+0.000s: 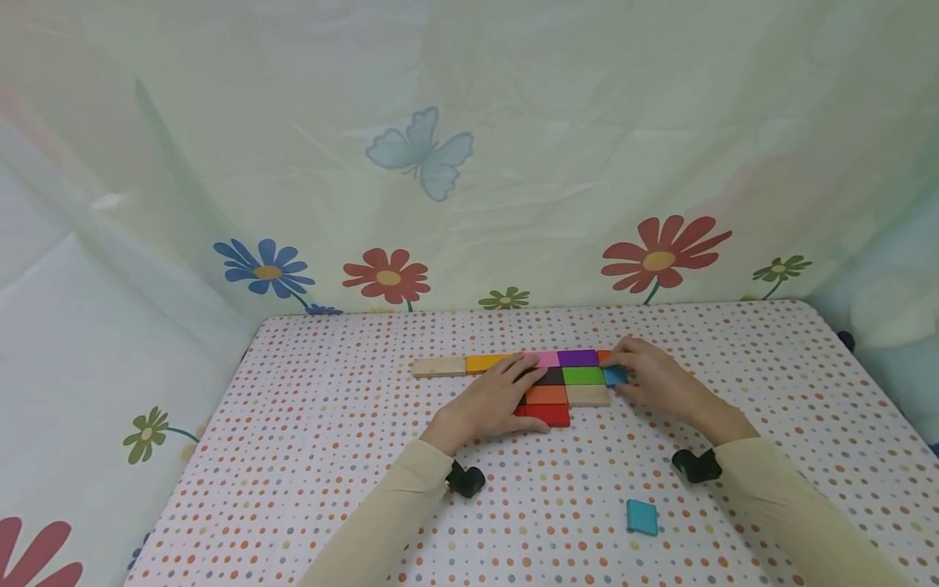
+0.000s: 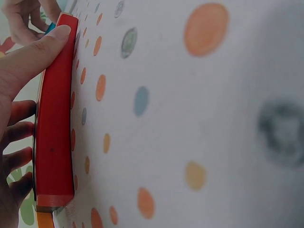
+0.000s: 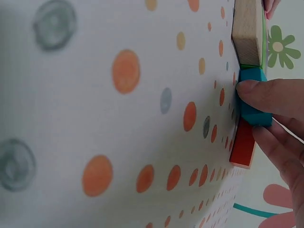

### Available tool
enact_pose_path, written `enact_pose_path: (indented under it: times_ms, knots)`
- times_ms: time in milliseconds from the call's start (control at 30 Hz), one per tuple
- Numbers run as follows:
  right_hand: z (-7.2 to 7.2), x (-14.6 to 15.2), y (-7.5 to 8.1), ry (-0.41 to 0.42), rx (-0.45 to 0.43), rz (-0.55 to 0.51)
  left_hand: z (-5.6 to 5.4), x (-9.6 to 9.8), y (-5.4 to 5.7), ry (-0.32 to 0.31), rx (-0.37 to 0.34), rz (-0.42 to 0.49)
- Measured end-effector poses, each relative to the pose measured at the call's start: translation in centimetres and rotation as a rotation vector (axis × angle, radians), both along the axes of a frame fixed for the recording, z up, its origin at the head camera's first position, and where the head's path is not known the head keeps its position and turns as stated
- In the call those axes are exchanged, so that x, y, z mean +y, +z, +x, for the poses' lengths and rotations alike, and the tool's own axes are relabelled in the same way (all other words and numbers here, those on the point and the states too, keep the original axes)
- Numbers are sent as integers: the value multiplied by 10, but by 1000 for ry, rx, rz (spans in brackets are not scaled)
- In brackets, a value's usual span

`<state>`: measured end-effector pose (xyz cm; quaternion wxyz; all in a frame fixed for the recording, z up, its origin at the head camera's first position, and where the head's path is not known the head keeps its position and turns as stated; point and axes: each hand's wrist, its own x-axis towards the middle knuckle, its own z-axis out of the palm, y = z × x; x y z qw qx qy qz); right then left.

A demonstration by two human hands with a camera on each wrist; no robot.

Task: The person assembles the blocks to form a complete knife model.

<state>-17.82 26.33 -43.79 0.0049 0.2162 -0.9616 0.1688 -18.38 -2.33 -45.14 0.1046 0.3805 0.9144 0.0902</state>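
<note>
Flat coloured blocks lie side by side on the table. My left hand (image 1: 491, 399) rests over their left part, its thumb on the near edge of a red block (image 1: 550, 416), its fingers reaching toward a dark block (image 1: 553, 376). My right hand (image 1: 656, 381) pinches a blue block (image 1: 613, 376) between thumb and fingers, at the right end of a green block (image 1: 583, 376). In the right wrist view, the blue block (image 3: 259, 118) sits against an orange-red block (image 3: 243, 145). Below the green block is a plain wooden block (image 1: 587, 396), with an orange block (image 1: 547, 395) to its left.
The back row holds a wooden block (image 1: 440, 368), a yellow block (image 1: 484, 364), a pink block (image 1: 544, 359) and a purple block (image 1: 578, 358). A loose teal block (image 1: 642, 518) lies nearer the front of the dotted table (image 1: 308, 456). A flowered curtain (image 1: 543, 163) hangs behind.
</note>
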Motion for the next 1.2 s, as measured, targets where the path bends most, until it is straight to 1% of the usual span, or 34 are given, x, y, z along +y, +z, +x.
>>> enact_pose_path:
  times_ms: [200, 367, 533, 733, 833, 933, 1000, 1067, 1200]
  knots:
    - [3, -1, 4, 28, 25, 48, 0, 0, 0, 6, 6, -5]
    - [6, 0, 4, 26, 39, 68, 0, 1, 1, 8, 2, -7]
    - [7, 0, 4, 46, 91, 80, -1, 1, 1, 8, 2, -8]
    - [10, -1, 4, 58, 128, 89, 0, 2, 3, 9, -2, -4]
    - [12, -2, 3, 58, 138, 108, 0, 3, 2, 7, 0, -13]
    - [15, -3, 4, 47, 126, 121, 0, 4, 1, 1, 2, -17]
    - [18, -3, 7, 38, 105, 97, -1, 4, 0, -2, 3, -17]
    - [22, -2, 12, 46, 85, 52, -1, 3, -1, -3, -3, -15]
    - [31, -2, 23, 114, 7, -69, -1, 2, -1, 4, 0, -14]
